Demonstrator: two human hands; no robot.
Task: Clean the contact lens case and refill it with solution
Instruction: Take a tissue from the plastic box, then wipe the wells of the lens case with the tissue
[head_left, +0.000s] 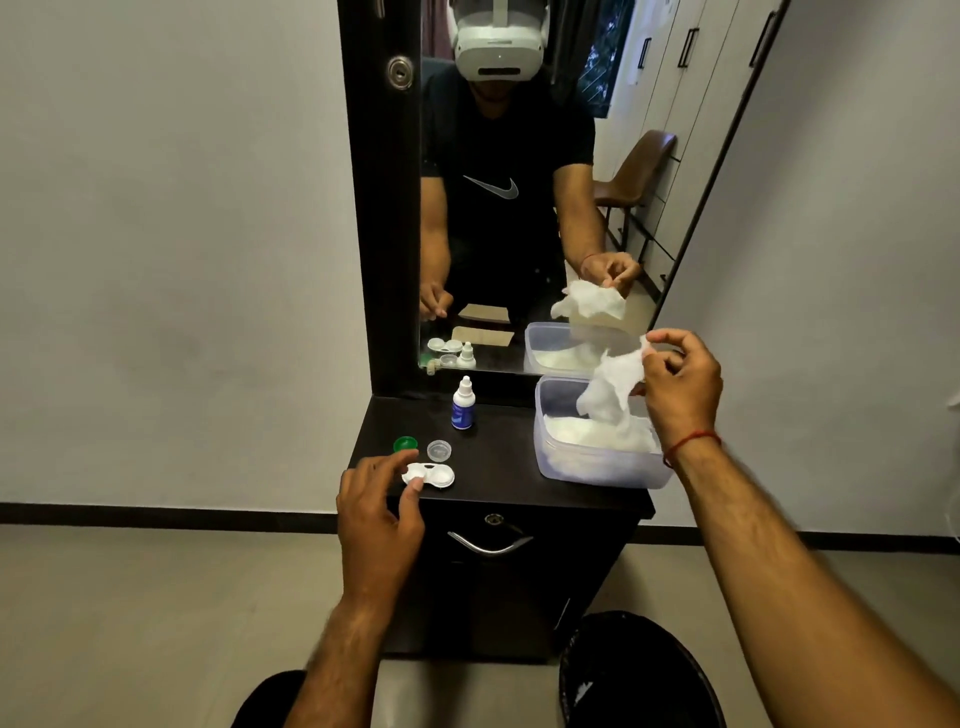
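Vanity top (501, 465); lens case (431, 474) at front edge; right hand (680, 387) pinches tissue (610, 387)

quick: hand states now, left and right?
Left hand: thumb touches lens case; grip cannot be told.
Right hand: closed, pinching tissue over the tub.

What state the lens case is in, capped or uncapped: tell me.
Uncapped. The green cap and the clear cap lie on the cabinet top behind the lens case, off it.
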